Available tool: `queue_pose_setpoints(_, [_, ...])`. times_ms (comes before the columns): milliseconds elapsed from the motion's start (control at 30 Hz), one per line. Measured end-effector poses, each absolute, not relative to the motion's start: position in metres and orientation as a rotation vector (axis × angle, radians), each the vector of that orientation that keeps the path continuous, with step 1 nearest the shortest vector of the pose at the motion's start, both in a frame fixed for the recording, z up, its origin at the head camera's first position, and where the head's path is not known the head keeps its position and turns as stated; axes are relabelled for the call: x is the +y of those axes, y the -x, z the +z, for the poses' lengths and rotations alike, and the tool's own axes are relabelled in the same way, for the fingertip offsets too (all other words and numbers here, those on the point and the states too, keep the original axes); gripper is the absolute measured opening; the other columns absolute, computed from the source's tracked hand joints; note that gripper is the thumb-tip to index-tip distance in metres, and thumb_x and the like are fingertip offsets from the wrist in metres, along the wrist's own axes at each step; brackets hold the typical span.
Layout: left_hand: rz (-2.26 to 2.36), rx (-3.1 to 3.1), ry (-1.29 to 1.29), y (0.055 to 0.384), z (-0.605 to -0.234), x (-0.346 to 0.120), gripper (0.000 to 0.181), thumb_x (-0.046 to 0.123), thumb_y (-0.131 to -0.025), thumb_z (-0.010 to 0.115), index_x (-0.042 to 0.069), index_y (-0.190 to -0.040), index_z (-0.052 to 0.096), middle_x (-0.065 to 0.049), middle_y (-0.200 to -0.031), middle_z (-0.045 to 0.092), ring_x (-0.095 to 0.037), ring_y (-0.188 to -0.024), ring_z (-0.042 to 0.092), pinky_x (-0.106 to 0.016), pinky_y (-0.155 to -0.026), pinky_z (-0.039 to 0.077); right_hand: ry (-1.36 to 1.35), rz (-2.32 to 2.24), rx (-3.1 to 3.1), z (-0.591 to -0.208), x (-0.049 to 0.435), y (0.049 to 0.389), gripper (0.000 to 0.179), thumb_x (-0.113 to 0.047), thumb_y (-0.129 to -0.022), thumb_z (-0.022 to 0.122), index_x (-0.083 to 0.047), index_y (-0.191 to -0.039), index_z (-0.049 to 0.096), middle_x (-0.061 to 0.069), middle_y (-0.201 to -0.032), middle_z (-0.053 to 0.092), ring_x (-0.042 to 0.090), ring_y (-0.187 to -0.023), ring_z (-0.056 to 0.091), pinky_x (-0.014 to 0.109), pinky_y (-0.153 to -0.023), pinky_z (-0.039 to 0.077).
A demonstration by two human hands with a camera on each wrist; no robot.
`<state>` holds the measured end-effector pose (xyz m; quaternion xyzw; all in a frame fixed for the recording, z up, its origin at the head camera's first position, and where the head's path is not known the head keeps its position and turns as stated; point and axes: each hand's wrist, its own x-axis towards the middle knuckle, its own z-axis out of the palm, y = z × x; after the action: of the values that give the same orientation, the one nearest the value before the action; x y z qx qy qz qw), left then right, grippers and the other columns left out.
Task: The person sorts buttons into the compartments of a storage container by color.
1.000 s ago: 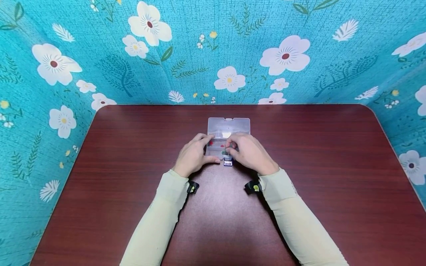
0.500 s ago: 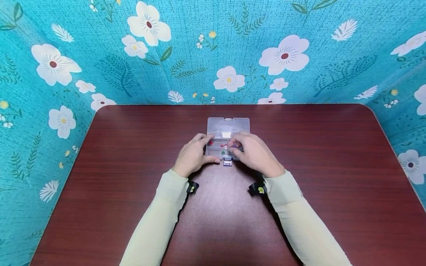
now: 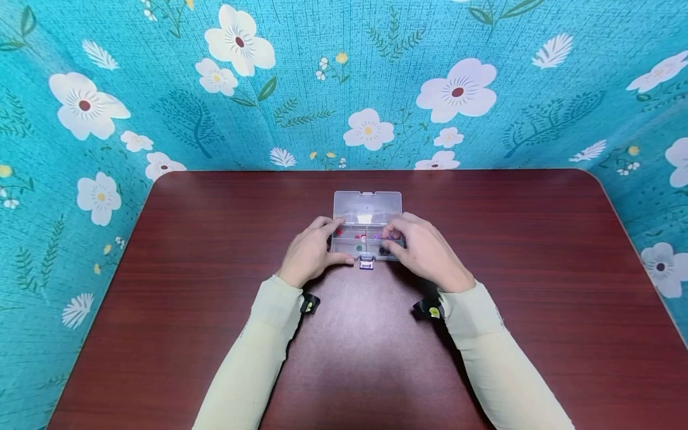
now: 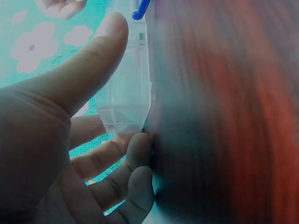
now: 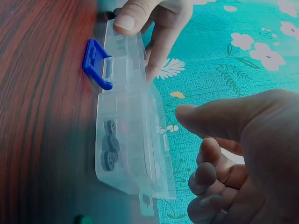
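A clear plastic compartment box (image 3: 355, 237) sits at mid-table with its lid (image 3: 368, 207) laid open toward the wall and a blue latch (image 3: 366, 263) at the front. Small red, green, purple and dark round pieces lie in its compartments. My left hand (image 3: 333, 242) grips the box's left end; its thumb (image 4: 107, 42) presses the front wall of the box (image 4: 128, 88), with fingers curled behind. My right hand (image 3: 396, 237) hovers over the right compartments. In the right wrist view this hand (image 5: 191, 140) has its fingers loosely curled, holds nothing, and is apart from the box (image 5: 126, 140).
The dark red wooden table (image 3: 215, 269) is ringed by a teal flowered cloth (image 3: 161, 89) at the back and both sides. Dark round pieces (image 5: 110, 144) show through the box wall near the blue latch (image 5: 96, 63).
My right hand slid from the box's middle to its right end, uncovering purple and dark pieces. The right forearm shifted right. My left hand kept its grip.
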<state>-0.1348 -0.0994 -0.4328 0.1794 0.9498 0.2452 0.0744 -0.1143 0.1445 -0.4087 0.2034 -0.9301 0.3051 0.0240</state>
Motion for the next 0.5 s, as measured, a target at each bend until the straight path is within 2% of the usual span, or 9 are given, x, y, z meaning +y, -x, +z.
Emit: queue_pose_setpoints(500, [0.722, 2.854, -0.549, 0.135, -0.433, -0.1, 0.09, 0.051, -0.075, 0.085, 0.019, -0.152, 0.048, -0.004, -0.137, 0.054, -0.02, -0.101, 0.061, -0.043, -0.085, 0.052, -0.528, 0.919, -2.919, -0.41, 0.166, 0.106, 0.005, -0.016, -0.092, 0.072, -0.016, -0.096, 0.07, -0.003, -0.085, 0.056, 0.013, -0.072, 0.051, 0.033, -0.066, 0.042])
